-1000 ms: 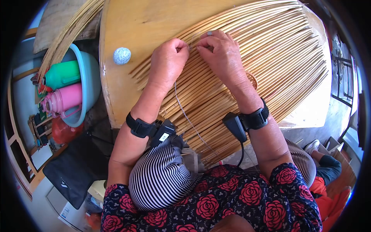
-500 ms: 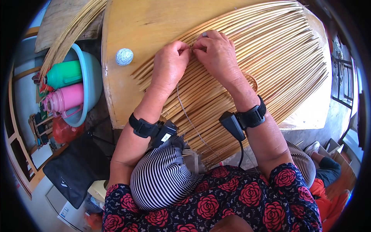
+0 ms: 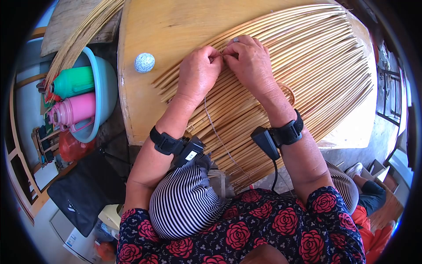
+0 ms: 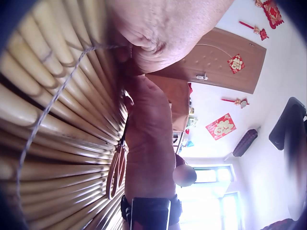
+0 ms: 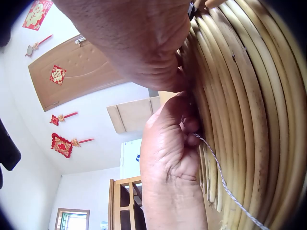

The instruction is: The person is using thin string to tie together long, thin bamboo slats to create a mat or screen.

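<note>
A wide row of tan rods (image 3: 316, 57) lies side by side across the table, fanning toward the right. Over the rods' near part my left hand (image 3: 198, 75) and right hand (image 3: 250, 64) meet, fingertips almost together. A thin grey-white string (image 5: 224, 184) runs out of my left hand's curled fingers and trails down over the rods toward my lap. My right hand pinches the string at the rods, its thumb against the forefinger; the exact pinch point is hidden between the hands. A brown loop (image 3: 288, 93) lies on the rods beside my right wrist.
A ball of pale string (image 3: 144, 62) sits on the wooden table (image 3: 176, 22) at left. Beyond that edge, a blue basin (image 3: 105, 94) holds a green flask (image 3: 74, 82) and a pink flask (image 3: 74, 110). Another person's leg (image 3: 371, 193) shows at lower right.
Both hands have come closer together, the left shifting slightly rightward. String seen between them a second ago is now covered by the fingers. The whole head view has drifted a little.
</note>
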Demonstrator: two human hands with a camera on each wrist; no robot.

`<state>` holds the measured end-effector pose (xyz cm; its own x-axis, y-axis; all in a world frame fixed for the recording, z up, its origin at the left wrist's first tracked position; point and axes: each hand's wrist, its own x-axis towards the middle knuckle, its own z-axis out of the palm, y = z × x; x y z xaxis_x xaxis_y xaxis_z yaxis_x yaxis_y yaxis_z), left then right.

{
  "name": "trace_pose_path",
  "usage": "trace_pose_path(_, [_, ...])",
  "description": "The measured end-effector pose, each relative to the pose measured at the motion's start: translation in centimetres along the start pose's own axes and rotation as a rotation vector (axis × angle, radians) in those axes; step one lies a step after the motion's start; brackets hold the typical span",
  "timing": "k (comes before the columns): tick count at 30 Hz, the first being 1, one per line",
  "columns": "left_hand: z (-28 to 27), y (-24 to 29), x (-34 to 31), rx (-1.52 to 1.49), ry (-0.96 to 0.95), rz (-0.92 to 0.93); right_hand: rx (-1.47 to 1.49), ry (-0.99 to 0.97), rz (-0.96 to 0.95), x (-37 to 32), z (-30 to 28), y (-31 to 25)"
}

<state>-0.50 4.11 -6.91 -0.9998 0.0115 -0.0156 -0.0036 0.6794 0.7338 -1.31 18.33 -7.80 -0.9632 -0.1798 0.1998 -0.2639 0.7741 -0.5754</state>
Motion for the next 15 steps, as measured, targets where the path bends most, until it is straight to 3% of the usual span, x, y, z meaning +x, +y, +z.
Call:
trace_pose_path(9, [0.08, -0.1, 0.02, 0.021, 0.002, -0.003, 0.035, 0.094, -0.029, -0.44, -0.35, -0.05])
trace_pose_path(15, [0.09, -0.33, 0.01, 0.012, -0.006, -0.007, -0.012, 0.037, -0.022, -0.64, -0.33, -0.32])
